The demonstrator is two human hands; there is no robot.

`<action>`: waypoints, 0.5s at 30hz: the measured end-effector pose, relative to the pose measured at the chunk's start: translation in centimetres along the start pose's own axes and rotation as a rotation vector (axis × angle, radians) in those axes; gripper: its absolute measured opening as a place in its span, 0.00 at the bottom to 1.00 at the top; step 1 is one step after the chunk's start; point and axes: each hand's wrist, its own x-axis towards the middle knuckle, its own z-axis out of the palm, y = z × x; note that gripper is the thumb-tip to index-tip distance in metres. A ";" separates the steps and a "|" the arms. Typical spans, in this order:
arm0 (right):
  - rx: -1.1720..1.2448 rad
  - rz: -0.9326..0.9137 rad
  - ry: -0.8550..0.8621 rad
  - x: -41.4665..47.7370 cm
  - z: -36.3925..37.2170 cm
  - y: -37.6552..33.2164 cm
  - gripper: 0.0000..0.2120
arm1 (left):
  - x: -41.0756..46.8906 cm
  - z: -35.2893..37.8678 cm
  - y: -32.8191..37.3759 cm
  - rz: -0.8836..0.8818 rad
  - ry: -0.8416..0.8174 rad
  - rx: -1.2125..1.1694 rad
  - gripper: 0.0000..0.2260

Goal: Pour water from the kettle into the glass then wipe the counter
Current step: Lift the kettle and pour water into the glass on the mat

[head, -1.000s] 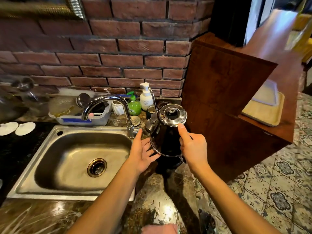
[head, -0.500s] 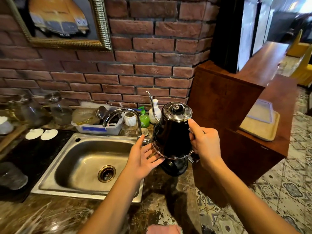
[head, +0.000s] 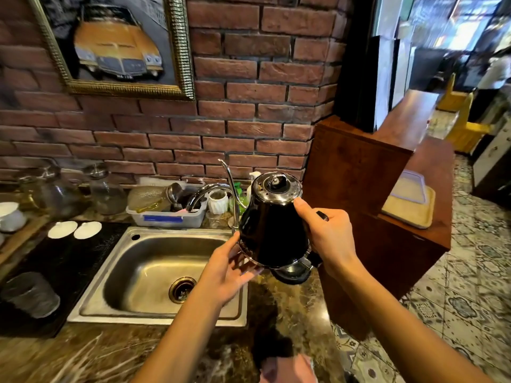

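Two hands on kettle (head: 272, 230): right hand (head: 329, 239) grip clamped on handle, left hand (head: 224, 272) splayed under base.

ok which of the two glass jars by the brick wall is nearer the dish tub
The right-hand glass jar, standing just left of the dish tub; the other jar stands farther left, towards the white bowl.

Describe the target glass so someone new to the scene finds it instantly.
Start at the steel sink. To its left lies a black mat. The glass sits at the mat's near-left corner: a dark, ribbed tumbler, nearer the camera than the two white saucers and well apart from the clear jars along the brick wall.
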 end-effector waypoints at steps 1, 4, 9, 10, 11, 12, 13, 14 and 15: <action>0.004 -0.001 0.003 -0.4 0.5 -0.4 0.32 | -0.3 -0.5 0.3 0.006 -0.002 0.008 0.21; 0.025 -0.001 0.012 -2.0 3.0 -1.6 0.32 | -1.9 -2.5 1.8 0.016 -0.014 0.032 0.20; 0.031 0.019 0.058 -5.0 7.3 -3.2 0.31 | -5.0 -5.8 4.5 0.027 -0.009 0.124 0.18; 0.041 0.028 0.065 -5.7 8.2 -3.6 0.31 | -5.7 -6.5 5.1 0.022 -0.012 0.135 0.17; 0.049 0.031 0.067 -6.4 8.9 -3.8 0.31 | -6.3 -7.1 5.5 0.021 -0.014 0.142 0.16; 0.048 0.031 0.072 -7.2 9.8 -4.1 0.31 | -6.9 -7.9 6.1 0.022 -0.016 0.150 0.15; 0.045 0.029 0.081 -7.9 10.6 -4.4 0.31 | -7.5 -8.8 6.6 0.022 -0.019 0.159 0.14; 0.043 0.028 0.090 -8.6 11.5 -4.7 0.32 | -8.2 -9.6 7.1 0.017 -0.022 0.166 0.15; 0.046 0.033 0.098 -9.3 12.4 -5.0 0.33 | -8.8 -10.4 7.5 0.010 -0.024 0.172 0.15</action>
